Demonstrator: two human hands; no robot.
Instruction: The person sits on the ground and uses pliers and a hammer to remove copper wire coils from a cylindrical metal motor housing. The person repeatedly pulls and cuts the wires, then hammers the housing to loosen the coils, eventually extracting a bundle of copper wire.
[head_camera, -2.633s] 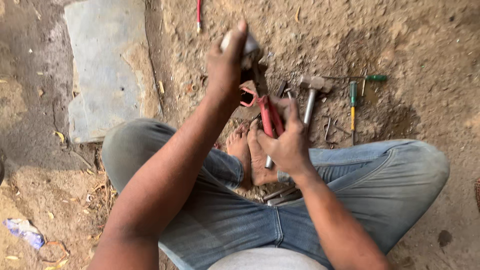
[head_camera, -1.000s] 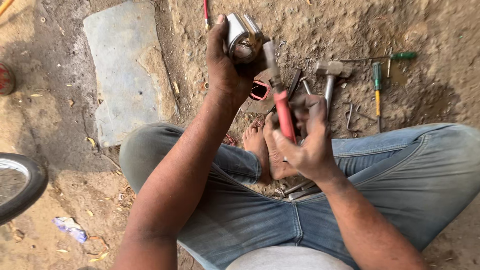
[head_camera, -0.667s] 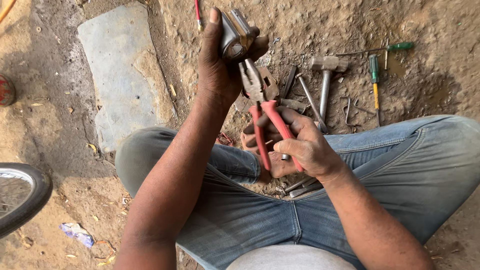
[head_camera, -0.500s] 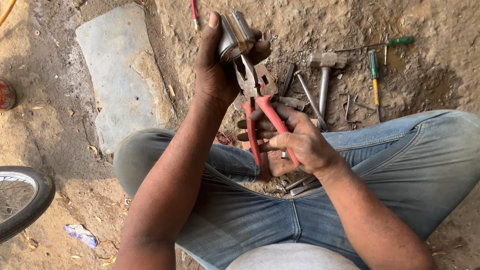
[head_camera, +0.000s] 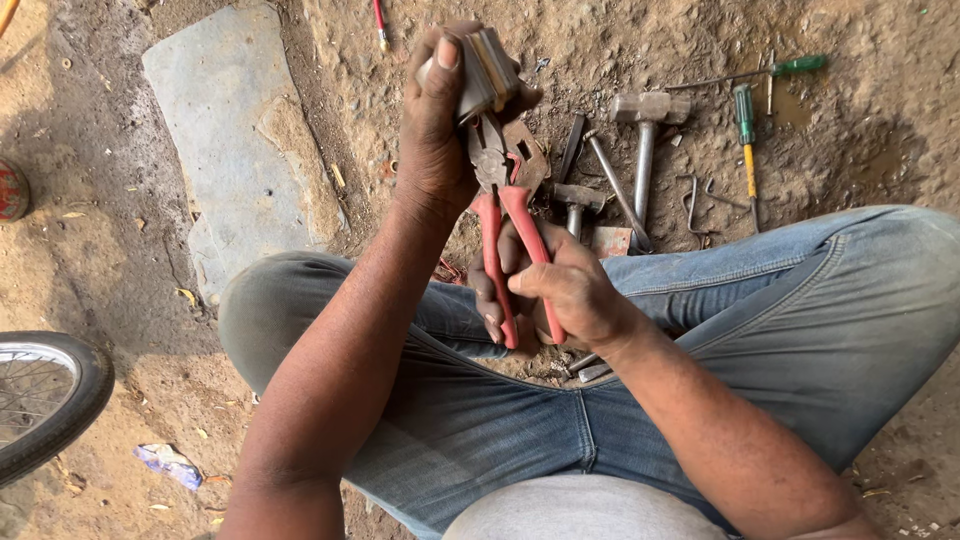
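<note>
While the left hand (head_camera: 440, 130) lifts a small metal part (head_camera: 482, 78), red-handled pliers (head_camera: 505, 215) now bite just beneath it.

Compared with moments earlier, the right hand (head_camera: 560, 290) has swung the pliers up from over the lap, so their nose now sits against the underside of the part, handles drawn narrow in a closed grip; the left hand stays wrapped tight around the part above the dirt ground (head_camera: 900, 120). Hammers (head_camera: 645, 125), screwdrivers (head_camera: 745, 125) and bent wire lie near the ground's far right edge, a grey slab (head_camera: 230, 150) at far left, a tyre (head_camera: 45, 400) at the left edge, a crumpled pale wrapper (head_camera: 168, 462) near the lower left.
</note>
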